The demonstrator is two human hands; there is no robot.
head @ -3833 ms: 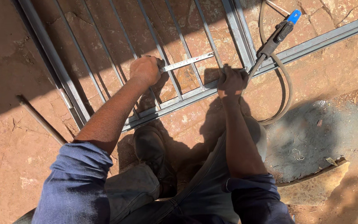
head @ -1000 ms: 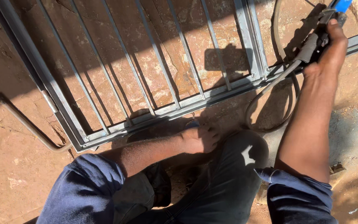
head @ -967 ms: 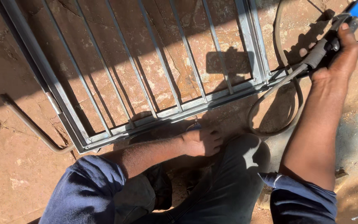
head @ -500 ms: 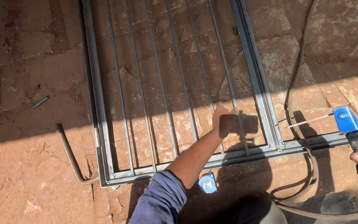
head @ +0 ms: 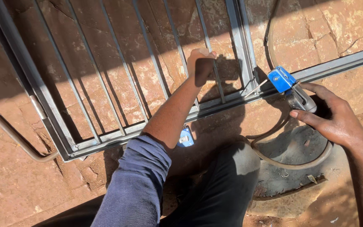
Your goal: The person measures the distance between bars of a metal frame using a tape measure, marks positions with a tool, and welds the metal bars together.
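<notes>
Welding electrode holder (head: 293, 88), blue-headed, sits at 3 o'clock in my right hand (head: 335, 122), fingers wrapped on its handle; stiff cable drags. Left hand (head: 201, 65) clenches a rigid grille bar (head: 215, 80).

We are in an open-air metalworking yard: a grey steel grille (head: 118, 75) lies flat on sunlit red stone ground (head: 324, 29) (cracked), welding holder (head: 293, 88) nearby.
</notes>
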